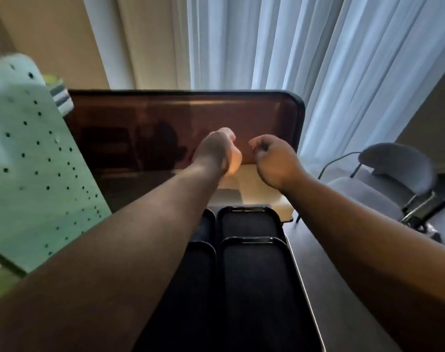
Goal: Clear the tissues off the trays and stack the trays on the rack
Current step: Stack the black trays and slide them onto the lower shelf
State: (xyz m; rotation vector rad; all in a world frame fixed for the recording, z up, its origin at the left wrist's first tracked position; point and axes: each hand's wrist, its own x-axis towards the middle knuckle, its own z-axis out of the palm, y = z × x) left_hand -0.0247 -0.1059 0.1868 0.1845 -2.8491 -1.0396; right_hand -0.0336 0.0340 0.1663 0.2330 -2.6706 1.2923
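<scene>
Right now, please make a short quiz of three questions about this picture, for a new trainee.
1. True or false: a tissue lies on the black trays.
2. Which stands right of the table?
A. grey chair
B. white pegboard
3. Fill in: the left hand and right hand are raised before a large ____ tray.

Key: 1 false; 2 A; 3 brown

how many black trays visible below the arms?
4: far right tray, near right tray, far left tray and near left tray, both largely hidden by the left arm. More may be hidden.
</scene>
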